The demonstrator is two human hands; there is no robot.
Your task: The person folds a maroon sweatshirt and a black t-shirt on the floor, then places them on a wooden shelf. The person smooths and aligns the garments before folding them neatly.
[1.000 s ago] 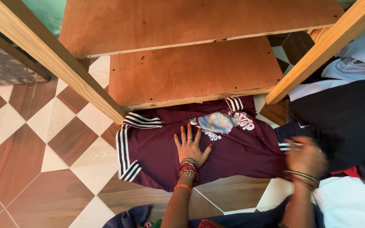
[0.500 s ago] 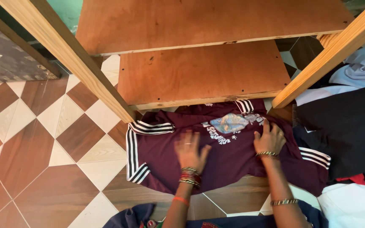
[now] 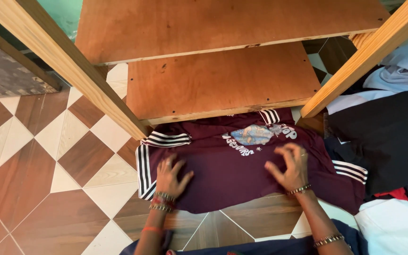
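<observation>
Maroon shirt (image 3: pixel 232 174), one only, lies flat on the tiled floor (image 3: pixel 48 156), long axis running left to right beneath both my palms. My left hand (image 3: pixel 170 177) presses spread near its striped sleeve; my right hand (image 3: pixel 290 166) hovers, fingers curled, empty.

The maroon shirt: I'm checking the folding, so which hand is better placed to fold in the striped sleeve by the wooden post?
Probably the left hand: it rests flat on the maroon shirt right beside the striped sleeve. The right hand is farther away, near the other sleeve.
</observation>
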